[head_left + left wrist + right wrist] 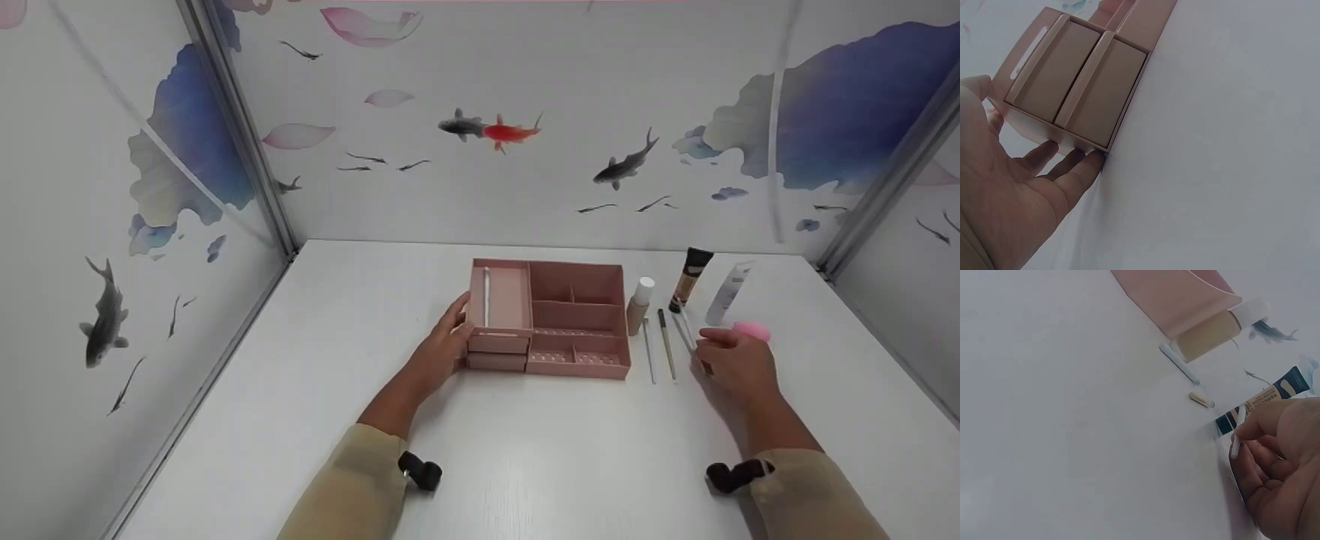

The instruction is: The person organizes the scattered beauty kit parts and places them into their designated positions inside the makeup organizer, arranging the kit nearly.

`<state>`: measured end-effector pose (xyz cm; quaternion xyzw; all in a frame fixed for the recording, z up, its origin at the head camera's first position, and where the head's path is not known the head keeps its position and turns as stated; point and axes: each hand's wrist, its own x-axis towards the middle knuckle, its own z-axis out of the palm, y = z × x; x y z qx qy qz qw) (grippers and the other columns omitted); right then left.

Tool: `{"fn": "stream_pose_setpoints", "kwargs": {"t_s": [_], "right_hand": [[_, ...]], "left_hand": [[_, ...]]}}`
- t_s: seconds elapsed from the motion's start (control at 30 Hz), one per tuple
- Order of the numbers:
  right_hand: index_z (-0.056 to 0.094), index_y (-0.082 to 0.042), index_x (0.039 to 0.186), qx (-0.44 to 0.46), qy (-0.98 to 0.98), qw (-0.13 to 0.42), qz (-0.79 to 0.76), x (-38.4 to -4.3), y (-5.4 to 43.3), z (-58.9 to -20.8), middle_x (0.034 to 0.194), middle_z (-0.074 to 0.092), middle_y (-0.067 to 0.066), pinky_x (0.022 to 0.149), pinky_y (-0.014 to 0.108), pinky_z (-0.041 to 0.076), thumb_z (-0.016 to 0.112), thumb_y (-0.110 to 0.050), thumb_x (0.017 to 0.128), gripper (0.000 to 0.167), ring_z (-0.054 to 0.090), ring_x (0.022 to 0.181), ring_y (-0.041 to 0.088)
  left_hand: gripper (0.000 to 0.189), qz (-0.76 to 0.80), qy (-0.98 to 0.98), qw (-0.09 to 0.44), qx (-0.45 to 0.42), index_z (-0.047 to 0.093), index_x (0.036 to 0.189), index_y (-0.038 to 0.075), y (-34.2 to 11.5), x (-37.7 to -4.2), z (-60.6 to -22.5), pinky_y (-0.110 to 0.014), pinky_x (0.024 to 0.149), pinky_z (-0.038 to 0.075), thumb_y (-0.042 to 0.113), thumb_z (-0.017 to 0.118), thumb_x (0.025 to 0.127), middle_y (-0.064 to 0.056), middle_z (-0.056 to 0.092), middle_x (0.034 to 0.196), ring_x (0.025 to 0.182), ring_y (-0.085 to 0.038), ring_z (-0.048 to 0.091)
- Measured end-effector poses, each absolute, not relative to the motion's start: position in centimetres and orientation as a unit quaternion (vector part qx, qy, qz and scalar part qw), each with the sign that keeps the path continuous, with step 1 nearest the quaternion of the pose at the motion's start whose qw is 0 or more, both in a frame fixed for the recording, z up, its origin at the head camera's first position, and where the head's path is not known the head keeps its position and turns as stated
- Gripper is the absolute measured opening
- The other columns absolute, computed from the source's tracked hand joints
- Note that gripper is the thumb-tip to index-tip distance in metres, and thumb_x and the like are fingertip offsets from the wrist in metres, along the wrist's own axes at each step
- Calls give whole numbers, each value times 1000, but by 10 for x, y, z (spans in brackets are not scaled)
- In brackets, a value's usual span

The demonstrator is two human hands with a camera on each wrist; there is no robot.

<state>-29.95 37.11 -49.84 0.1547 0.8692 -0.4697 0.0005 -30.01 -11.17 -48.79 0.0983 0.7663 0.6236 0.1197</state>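
A pink desktop organizer (501, 319) with open compartments and two small drawers (1050, 73) stands mid-table. My left hand (442, 345) is at its left side, fingertips touching the side wall and thumb by the upper edge. My right hand (739, 367) pinches a thin white stick (1238, 433) between thumb and fingertips, close over the table to the right of the organizer. Beside that hand lie a dark-tipped brush (667, 345) and another slender pale stick (649, 351). A black-and-tan squeeze tube (686, 281) is just beyond the fingers.
A beige bottle with a white cap (639, 304) stands against the organizer's right side. Farther right are a pale translucent tube (727, 294) and a pink rounded item (752, 330), partly behind my right hand. A slim white stick (487, 296) lies in the organizer's top tray. Printed panels wall the table.
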Motion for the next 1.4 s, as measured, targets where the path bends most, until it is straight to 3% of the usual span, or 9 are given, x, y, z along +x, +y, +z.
{"fn": "stream_pose_setpoints", "kwargs": {"t_s": [0.33, 0.57, 0.87, 1.07, 1.2, 1.4], "right_hand": [[57, -15, 155, 178, 832, 20, -526, -305, 370, -495, 151, 60, 15, 84, 18, 60, 63, -40, 107, 54, 66, 114, 21], [55, -17, 157, 166, 826, 29, -538, -304, 367, -491, 137, 66, 7, 84, 24, 61, 64, -38, 108, 55, 70, 102, 16], [49, -11, 161, 137, 804, 48, -576, -300, 360, -480, 128, 69, 4, 86, 25, 61, 63, -34, 109, 58, 69, 101, 13], [49, -7, 160, 128, 784, 34, -606, -296, 352, -473, 126, 67, 2, 90, 24, 62, 62, -30, 109, 56, 67, 110, 17], [52, -12, 157, 123, 782, 27, -610, -294, 346, -467, 128, 66, 2, 91, 23, 62, 63, -31, 109, 53, 68, 114, 20], [62, -21, 146, 106, 759, 28, -641, -290, 335, -452, 118, 70, -9, 93, 24, 62, 68, -35, 107, 42, 71, 107, 13]], "left_hand": [[55, 609, 779, 110, 103, 18, 163, 63, -112, -299, -488, -70, 123, 35, 60, 39, 112, -2, 26, 177, 163, -37, 31], [56, 618, 771, 110, 108, 19, 165, 60, -112, -299, -487, -69, 123, 36, 58, 40, 113, -4, 25, 177, 162, -36, 32], [56, 632, 758, 118, 108, 19, 164, 61, -111, -299, -487, -67, 123, 39, 57, 40, 113, -3, 24, 177, 161, -35, 34], [55, 639, 751, 124, 110, 19, 164, 61, -111, -299, -486, -66, 123, 39, 56, 40, 113, -3, 23, 177, 161, -34, 35], [55, 637, 753, 123, 110, 19, 164, 61, -112, -300, -488, -66, 123, 39, 56, 41, 113, -3, 24, 177, 161, -34, 35], [55, 630, 759, 119, 107, 19, 163, 63, -112, -300, -489, -66, 123, 39, 58, 41, 112, -2, 25, 177, 161, -34, 35]]}}
